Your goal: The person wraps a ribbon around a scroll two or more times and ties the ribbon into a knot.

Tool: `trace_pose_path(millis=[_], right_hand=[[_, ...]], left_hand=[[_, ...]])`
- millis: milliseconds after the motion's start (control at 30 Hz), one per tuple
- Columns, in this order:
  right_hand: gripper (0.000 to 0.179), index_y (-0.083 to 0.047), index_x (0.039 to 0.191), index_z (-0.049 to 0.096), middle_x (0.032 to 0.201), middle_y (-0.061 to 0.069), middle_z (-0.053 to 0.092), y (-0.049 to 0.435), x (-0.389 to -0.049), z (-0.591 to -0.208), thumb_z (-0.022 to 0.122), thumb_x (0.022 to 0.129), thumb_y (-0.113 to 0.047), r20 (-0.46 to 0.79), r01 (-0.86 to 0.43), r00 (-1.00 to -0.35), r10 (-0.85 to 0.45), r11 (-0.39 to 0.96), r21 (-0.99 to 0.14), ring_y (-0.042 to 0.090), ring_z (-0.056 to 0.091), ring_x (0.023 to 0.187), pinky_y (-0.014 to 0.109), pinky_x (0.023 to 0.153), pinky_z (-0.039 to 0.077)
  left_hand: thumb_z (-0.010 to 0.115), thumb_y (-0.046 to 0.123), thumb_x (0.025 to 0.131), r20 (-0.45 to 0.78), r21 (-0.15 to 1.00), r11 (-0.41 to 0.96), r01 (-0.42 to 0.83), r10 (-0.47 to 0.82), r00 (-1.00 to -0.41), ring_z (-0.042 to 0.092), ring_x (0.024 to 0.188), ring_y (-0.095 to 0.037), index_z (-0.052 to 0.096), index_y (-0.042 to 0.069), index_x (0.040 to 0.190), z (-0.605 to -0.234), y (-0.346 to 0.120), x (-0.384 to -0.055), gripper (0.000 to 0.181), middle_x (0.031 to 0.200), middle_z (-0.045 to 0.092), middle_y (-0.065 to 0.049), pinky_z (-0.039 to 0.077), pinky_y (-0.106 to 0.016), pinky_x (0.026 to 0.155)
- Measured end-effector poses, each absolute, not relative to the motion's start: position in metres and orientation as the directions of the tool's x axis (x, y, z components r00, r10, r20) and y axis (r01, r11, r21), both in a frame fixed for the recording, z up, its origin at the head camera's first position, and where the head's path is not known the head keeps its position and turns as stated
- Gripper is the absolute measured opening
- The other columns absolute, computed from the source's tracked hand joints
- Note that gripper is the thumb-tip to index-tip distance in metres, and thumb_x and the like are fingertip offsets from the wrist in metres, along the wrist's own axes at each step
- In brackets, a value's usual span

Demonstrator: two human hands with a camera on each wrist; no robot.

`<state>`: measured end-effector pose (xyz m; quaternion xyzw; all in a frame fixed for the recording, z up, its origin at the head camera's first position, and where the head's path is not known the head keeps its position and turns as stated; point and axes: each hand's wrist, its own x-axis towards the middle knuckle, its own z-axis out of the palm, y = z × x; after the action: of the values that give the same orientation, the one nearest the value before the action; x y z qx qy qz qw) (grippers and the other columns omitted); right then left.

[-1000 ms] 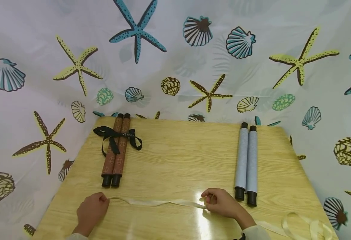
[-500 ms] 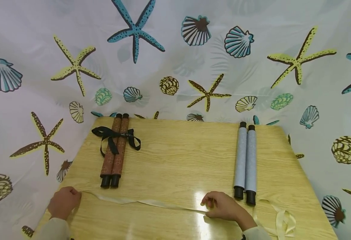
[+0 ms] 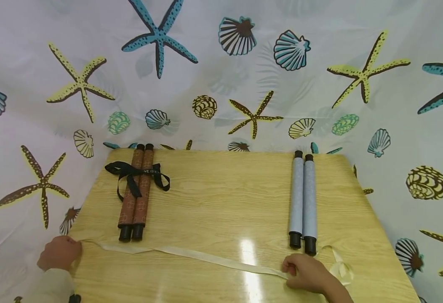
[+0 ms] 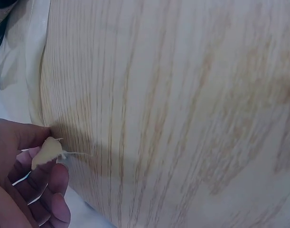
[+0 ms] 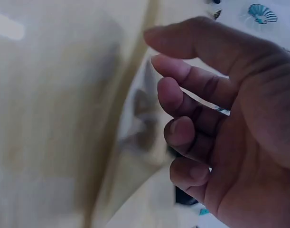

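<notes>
Cream ribbon (image 3: 191, 253), thin, flat, stretched.

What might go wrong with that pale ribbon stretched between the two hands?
The left hand pinches only the frayed tip of the cream ribbon at the table's left edge; a tug might pull it free. The loose coil beside the right hand may tangle. The ribbon runs close to the brown tubes and blue tubes and could nudge them.
</notes>
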<state>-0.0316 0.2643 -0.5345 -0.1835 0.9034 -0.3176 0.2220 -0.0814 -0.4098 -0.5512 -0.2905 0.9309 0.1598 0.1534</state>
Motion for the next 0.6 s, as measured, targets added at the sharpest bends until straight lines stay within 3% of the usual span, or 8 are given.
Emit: trace_pose_path(millis=[300,600], right_hand=[[0.015,-0.022,0.078,0.062,0.071,-0.017,0.054,0.322,-0.008,-0.545,0.074,0.081,-0.014,-0.229,-0.177,-0.912,-0.341,0.828,-0.531,-0.009,0.041,0.063,0.019,0.055,0.037],[0.008,-0.019,0.082,0.064,0.076,-0.008,0.056,0.366,-0.018,-0.542,0.07,0.083,-0.015,-0.338,0.052,-0.937,-0.089,0.921,-0.387,0.0,0.044,0.063,0.023,0.057,0.039]], left_hand=[[0.048,0.03,0.092,-0.392,0.181,0.781,-0.598,-0.501,-0.772,0.065,0.084,-0.049,0.065,-0.006,0.101,-0.548,-0.417,-0.08,0.04,0.101,0.064,-0.036,0.051,-0.055,0.062],[0.046,0.029,0.094,-0.434,0.159,0.776,-0.61,-0.5,-0.749,0.064,0.088,-0.051,0.064,-0.005,0.108,-0.55,-0.418,-0.078,0.04,0.108,0.063,-0.036,0.052,-0.058,0.067]])
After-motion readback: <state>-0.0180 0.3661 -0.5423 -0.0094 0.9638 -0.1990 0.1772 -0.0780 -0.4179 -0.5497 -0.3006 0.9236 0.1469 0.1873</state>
